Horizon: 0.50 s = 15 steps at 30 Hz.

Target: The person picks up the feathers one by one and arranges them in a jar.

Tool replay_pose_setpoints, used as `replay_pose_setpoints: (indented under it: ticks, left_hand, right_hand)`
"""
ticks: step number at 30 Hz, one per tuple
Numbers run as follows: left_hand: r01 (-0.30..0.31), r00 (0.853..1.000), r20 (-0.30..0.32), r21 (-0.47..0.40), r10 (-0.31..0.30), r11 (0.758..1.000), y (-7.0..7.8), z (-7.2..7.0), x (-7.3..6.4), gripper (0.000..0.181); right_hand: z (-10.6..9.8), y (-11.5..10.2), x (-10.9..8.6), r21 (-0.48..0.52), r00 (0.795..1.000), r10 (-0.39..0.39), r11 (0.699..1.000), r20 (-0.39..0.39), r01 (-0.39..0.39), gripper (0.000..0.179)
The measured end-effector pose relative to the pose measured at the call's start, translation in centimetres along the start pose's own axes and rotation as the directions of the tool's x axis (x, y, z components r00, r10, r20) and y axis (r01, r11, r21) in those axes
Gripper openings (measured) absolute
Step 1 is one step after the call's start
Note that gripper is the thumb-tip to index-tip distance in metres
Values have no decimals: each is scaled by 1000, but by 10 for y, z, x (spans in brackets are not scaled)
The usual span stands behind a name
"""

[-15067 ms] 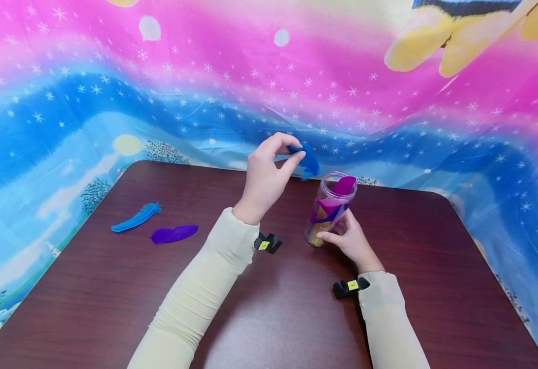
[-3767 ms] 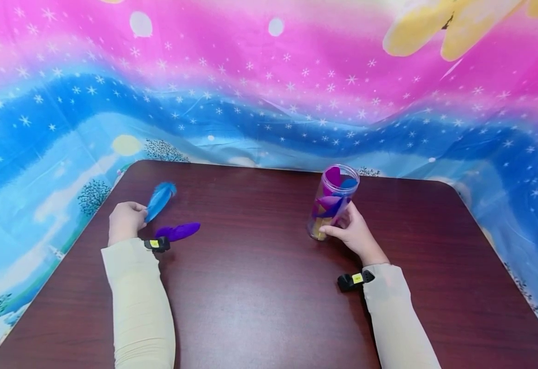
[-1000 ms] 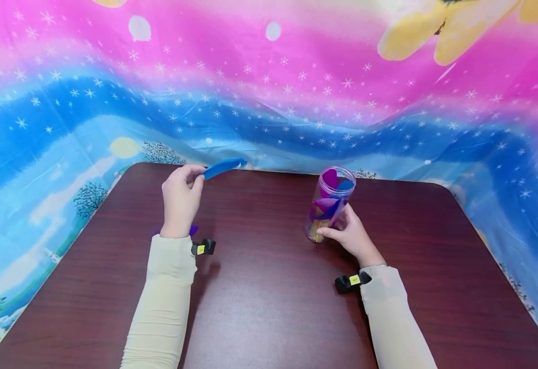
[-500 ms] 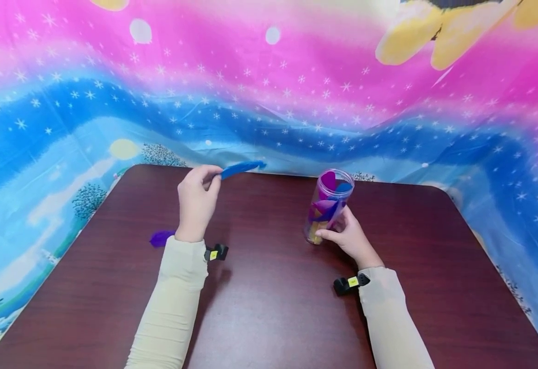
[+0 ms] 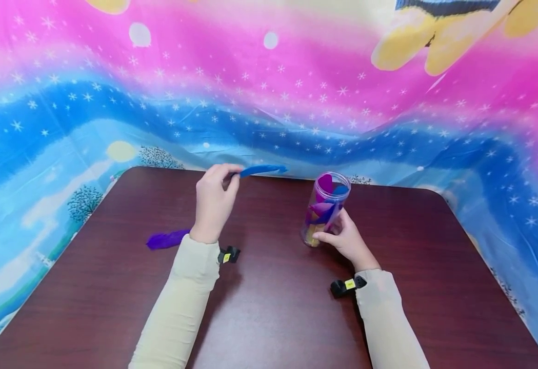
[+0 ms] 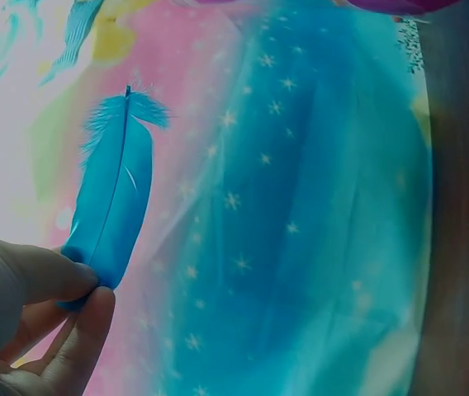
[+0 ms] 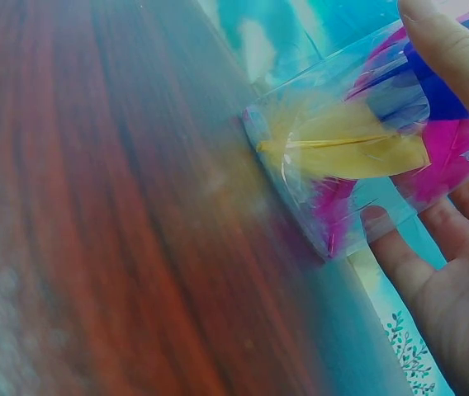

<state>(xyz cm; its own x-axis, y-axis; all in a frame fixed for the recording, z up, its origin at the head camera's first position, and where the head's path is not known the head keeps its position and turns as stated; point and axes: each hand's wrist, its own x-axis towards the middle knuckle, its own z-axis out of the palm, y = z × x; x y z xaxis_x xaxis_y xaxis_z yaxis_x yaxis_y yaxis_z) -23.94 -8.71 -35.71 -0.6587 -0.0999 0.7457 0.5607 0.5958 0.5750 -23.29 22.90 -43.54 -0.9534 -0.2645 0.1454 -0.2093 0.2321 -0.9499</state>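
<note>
My left hand (image 5: pixel 214 202) pinches a blue feather (image 5: pixel 263 169) by one end, held above the far part of the table with its fluffy end pointing right. In the left wrist view, thumb and fingers grip the smooth tip of that blue feather (image 6: pixel 117 190). My right hand (image 5: pixel 347 238) holds a clear jar (image 5: pixel 312 205) round its lower part, open at the top and slightly tilted. Inside the jar are magenta, blue and yellow feathers; the right wrist view shows the yellow feather (image 7: pixel 350 151) near the base. A purple feather (image 5: pixel 164 240) lies on the table, partly behind the left sleeve.
The dark reddish-brown table (image 5: pixel 269 307) has rounded far corners. A colourful printed cloth (image 5: pixel 250 92) hangs behind it and along both sides. A black wrist camera (image 5: pixel 229 254) sits on the left wrist, another black camera (image 5: pixel 342 287) on the right.
My left hand has picked up the light blue feather from the table's left side and carried it right, towards the jar. Another blue feather, earlier in that hand, is now in the jar.
</note>
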Motion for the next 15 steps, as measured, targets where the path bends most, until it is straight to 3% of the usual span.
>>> replay_pose_setpoints:
  ticks: [9, 15]
  left_hand:
    - [-142, 990, 7, 30, 142, 989, 26, 8, 14, 14]
    - [-257, 966, 19, 41, 256, 966, 43, 13, 20, 14]
  right_hand:
    - [0, 0, 0, 8, 1000, 2, 1000, -6, -2, 79]
    - [0, 2, 0, 7, 1000, -5, 1000, -3, 5, 79]
